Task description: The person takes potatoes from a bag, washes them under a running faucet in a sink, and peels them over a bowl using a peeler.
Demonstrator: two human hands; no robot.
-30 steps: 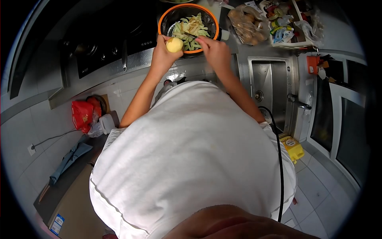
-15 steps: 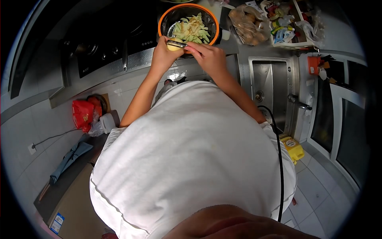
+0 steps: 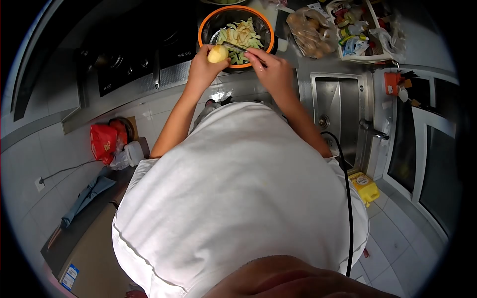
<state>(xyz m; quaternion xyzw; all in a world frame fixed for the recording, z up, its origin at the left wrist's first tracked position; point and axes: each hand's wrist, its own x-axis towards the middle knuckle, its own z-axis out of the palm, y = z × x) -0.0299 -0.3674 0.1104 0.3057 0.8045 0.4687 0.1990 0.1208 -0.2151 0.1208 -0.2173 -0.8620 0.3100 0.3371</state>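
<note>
A pale yellow peeled potato is held in my left hand, whose fingers wrap around it near the bin's front rim. My right hand grips a dark, thin peeler, its head just to the right of the potato and seemingly apart from it. Beneath and beyond both hands stands a dark bin with an orange rim. Inside it lies a heap of pale and greenish peelings.
Right of the bin lie a plastic bag of brown potatoes and a white basket of packets. A steel sink with a faucet is nearer on the right. The black stove stands at the left.
Half a second ago the peeler lay across the potato; my right hand has since drawn it off to the right. My left hand has barely moved.
</note>
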